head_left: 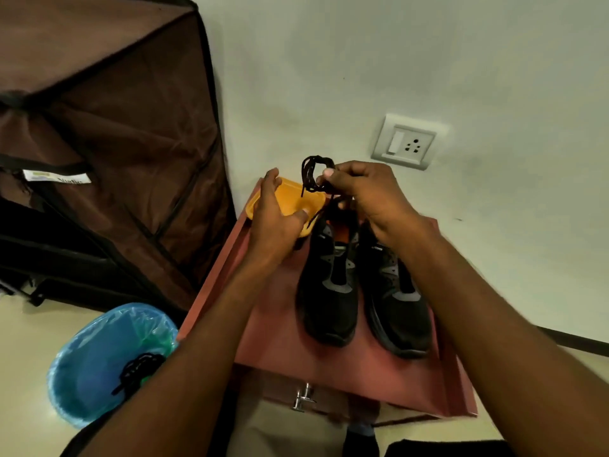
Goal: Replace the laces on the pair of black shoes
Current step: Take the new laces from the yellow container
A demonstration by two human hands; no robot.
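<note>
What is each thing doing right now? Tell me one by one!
Pair of black shoes: unlaced, side by side on the red cabinet top.
Black lace bundle: pinched by right hand.
Orange plastic tray: touched by left hand.
Blue-lined bin: holds a black lace tangle.

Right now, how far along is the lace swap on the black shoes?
Done: both shoes on the red top look laceless, and a black lace bundle lies in the blue bin, likely the old ones. In hand: the right hand pinches a coiled lace above the yellow tub, which the left hand touches. Left: threading both shoes.
</note>
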